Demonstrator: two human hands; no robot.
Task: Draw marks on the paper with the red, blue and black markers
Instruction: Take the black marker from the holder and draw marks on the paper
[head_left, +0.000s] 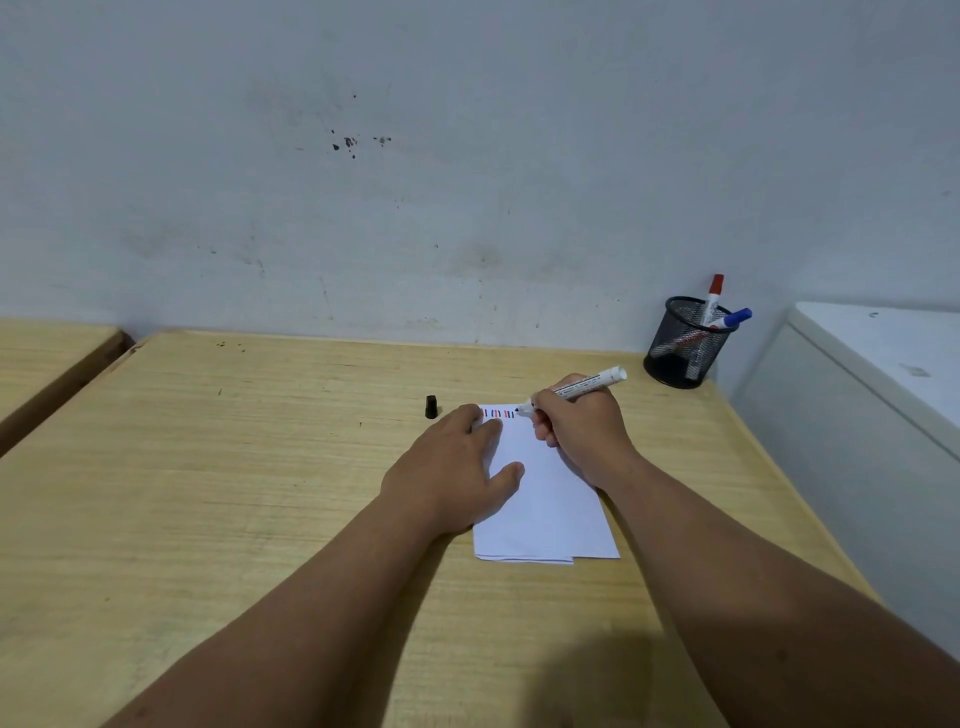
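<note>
A white sheet of paper (550, 499) lies on the wooden table (234, 467). Along its far edge runs a row of short red, blue and black marks (497, 414). My right hand (582, 426) grips an uncapped black marker (582, 388), its tip touching the paper at the right end of that row. My left hand (457, 467) lies flat on the paper's left side, fingers spread. The black cap (431, 406) stands on the table just left of the paper. The red marker (712, 299) and the blue marker (732, 318) stand capped in the pen holder.
A black mesh pen holder (680, 343) stands at the table's far right corner by the wall. A white cabinet (857, 405) adjoins the table's right edge. A second wooden table (47, 358) sits to the left across a narrow gap.
</note>
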